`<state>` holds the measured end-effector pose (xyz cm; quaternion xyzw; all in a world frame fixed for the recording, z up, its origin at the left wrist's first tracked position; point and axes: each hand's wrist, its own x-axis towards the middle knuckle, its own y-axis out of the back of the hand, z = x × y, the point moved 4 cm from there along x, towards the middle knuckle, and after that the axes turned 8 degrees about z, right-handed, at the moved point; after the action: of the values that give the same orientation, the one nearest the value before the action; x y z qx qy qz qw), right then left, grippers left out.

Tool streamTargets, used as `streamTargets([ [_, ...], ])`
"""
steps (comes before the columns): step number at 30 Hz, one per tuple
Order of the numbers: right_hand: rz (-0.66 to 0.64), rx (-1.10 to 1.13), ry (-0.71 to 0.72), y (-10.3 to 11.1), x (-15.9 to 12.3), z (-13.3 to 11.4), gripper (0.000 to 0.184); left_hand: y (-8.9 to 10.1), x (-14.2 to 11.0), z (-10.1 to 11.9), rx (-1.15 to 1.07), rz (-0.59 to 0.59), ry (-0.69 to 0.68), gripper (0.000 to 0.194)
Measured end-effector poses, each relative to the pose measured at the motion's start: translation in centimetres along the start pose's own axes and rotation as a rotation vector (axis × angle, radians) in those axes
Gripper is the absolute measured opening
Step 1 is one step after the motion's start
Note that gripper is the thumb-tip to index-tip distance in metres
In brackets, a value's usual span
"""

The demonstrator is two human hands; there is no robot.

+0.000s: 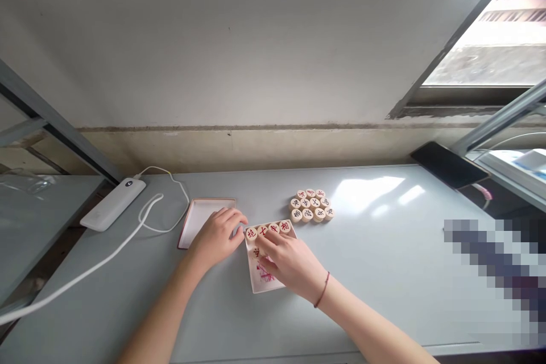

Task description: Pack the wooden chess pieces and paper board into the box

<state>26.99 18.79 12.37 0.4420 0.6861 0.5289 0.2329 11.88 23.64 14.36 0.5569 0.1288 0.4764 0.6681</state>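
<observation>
A shallow white box lies on the table with a row of round wooden Chinese chess pieces along its far side, marked in red. My right hand reaches into the box, its fingers bent down around a Chinese chess piece that they partly hide. Pink-red scribbles show on the box floor. Beside the box's left edge, my left hand holds nothing; its fingers are loosely bent and apart, the thumb close to the box's corner. Under and behind that hand lies the box lid, inside facing up.
Several stacked chess pieces stand behind the box to the right. At the left are a white power bank and a white cable. A dark phone leans at the back right by a metal post. The wall bounds the table's far edge.
</observation>
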Motion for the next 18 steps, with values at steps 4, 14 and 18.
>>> streamTargets([
  [4,-0.05,-0.012,-0.053,-0.1,0.09,0.13,0.016,-0.15,-0.01,-0.11,0.015,-0.027,0.02,0.019],
  [14,-0.059,0.0,-0.042,0.53,-0.1,-0.05,0.02,-0.26,-0.03,-0.15,0.013,-0.03,0.03,0.02],
  [18,-0.005,-0.043,0.003,0.79,-0.28,-0.68,0.016,-0.42,-0.1,-0.24,0.014,-0.03,0.03,0.02],
])
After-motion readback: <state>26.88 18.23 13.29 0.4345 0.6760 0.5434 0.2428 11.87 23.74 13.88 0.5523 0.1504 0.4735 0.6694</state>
